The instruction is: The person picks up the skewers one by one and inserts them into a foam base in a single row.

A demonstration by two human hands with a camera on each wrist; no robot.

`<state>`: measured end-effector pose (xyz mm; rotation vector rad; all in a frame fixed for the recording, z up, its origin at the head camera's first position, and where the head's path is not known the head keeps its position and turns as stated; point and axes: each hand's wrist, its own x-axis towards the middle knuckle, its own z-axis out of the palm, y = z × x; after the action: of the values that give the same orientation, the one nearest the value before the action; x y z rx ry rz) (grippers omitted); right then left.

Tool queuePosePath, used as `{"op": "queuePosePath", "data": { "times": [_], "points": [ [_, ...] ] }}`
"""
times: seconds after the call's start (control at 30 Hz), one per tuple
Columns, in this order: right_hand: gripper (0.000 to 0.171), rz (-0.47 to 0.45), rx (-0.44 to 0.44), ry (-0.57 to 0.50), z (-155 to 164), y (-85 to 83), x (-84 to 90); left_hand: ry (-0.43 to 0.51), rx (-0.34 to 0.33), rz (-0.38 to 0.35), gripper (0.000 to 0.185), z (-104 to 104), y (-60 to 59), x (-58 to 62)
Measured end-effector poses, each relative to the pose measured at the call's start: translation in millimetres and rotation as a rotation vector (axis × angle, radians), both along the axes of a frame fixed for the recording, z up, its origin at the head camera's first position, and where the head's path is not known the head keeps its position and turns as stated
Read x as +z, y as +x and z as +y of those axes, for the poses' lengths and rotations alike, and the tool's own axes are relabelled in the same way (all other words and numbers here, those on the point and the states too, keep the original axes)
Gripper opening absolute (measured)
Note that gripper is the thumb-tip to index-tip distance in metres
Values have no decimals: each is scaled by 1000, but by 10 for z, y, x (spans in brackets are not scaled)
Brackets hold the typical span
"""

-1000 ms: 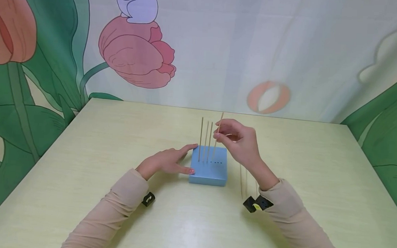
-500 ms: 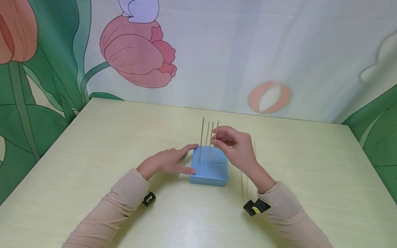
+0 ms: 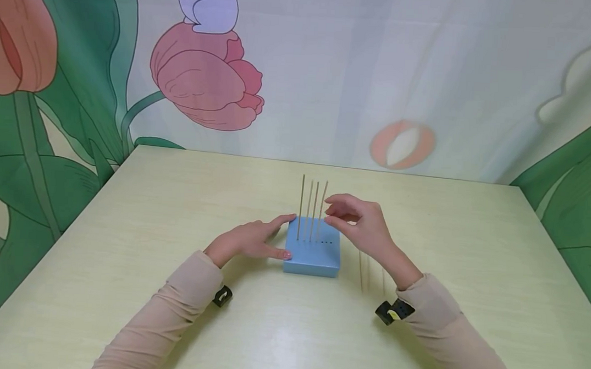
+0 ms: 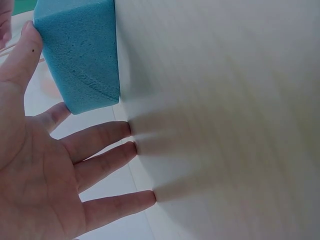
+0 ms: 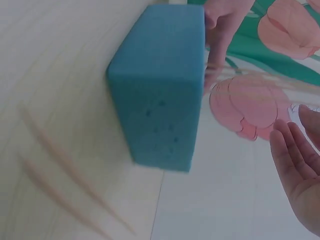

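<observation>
Right hand point(image 3: 360, 220): thumb and fingers parted, fingers loosely bent, tips just right of the rightmost upright stick point(image 3: 322, 207). Right wrist view has the thumb clear of the fingers.

Left hand point(image 3: 251, 239): spread, thumb and index straight against the left side of the blue block point(image 3: 312, 257), index at the far left corner, thumb toward the near left. Left wrist view shows the other three fingers fanned out, tips down at the tabletop.

Block sits flat near the middle of the table point(image 3: 226, 187), between the hands. Four thin sticks stand in its row of holes, left part of the row; leftmost stick point(image 3: 301, 207) looks darker, rightmost leans slightly right. Three dark holes point(image 3: 326, 242) show to the right of them.

Right of the block, partly under the right forearm, three loose sticks point(image 3: 361, 270) lie on the table, pointing near to far; blurred in right wrist view.

Beige sleeves point(image 3: 171, 311) on both arms, black wrist device point(image 3: 222, 296) at each cuff. Far side: pale printed cloth point(image 3: 320, 70) with pink flower point(image 3: 206, 81), rabbit-like animal point(image 3: 211, 7) on top, green leaves left and right.
</observation>
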<state>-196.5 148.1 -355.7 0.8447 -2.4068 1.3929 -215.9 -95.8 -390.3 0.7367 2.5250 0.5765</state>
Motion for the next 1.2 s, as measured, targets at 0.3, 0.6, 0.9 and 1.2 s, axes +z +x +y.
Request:
{"op": "queuePosePath", "data": {
  "times": [0.3,0.6,0.9,1.2],
  "points": [
    [31,-85,-67,138,395,-82,-115,14,-14,2,88,-21,8,-9],
    [61,-122,-14,325,735,-193,-220,24,-16,2,87,-19,6,-17],
    [88,-120,48,526,1001,-317,-372,31,-21,1,87,-29,4,-15],
    [99,-152,3,726,1227,-448,-502,7,-13,6,87,-24,-4,-19]
  ]
}}
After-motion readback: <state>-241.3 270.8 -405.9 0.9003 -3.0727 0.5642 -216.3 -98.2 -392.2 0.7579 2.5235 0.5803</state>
